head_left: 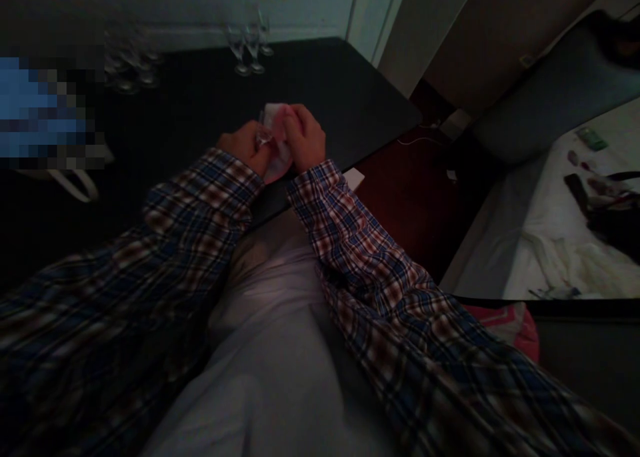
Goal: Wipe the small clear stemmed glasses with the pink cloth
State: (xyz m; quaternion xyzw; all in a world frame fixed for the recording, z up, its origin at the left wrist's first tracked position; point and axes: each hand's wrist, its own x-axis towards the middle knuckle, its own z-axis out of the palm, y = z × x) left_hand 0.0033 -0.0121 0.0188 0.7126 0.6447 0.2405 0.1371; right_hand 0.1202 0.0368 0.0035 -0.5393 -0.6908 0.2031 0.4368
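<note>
Over the near edge of the dark table (340,83), my two hands work close together. My left hand (245,147) is closed around a small clear glass (263,135), of which only a shiny part shows between the fingers. A pink and white cloth (278,160) is bunched against the glass, and my right hand (306,137) pinches it from the right. The cloth and fingers hide most of the glass. Farther back on the table stand several stemmed glasses, one group (243,50) near the wall and another (130,67) to the left.
A pale strap or handle (75,185) lies on the table at the left, beside a blurred-out blue patch. To the right are a reddish-brown floor (400,203) with a white cable, and a white bed (565,223) with dark items. A pink bag (525,330) sits near my right elbow.
</note>
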